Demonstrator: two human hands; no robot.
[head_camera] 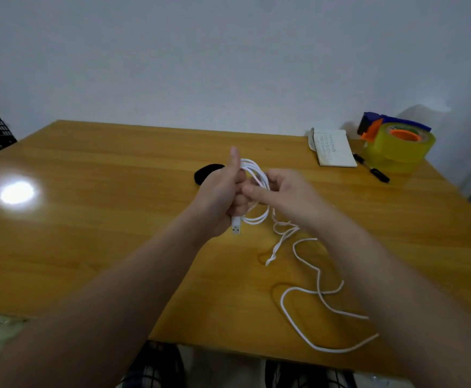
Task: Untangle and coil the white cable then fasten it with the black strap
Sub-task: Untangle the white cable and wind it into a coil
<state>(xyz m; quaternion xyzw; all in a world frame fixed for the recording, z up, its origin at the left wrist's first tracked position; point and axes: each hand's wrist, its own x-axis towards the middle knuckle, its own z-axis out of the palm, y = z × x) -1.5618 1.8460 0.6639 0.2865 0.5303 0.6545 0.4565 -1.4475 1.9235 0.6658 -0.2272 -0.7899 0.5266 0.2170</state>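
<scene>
Wooden surface (88, 233) before a pale wall | left hand (218, 197) fisted round coiled white cable (258, 172), thumb up, plug below fist | right hand (290, 191) pinching a loop | loose tail sprawls toward near edge | black strap (205, 173) lying behind left hand

- left hand (223, 197) grips white cable (256, 175) loops, thumb up, USB plug (236, 226) hanging below
- right hand (284, 191) pinches a strand
- black strap (205, 172) on surface (102, 219) behind
</scene>
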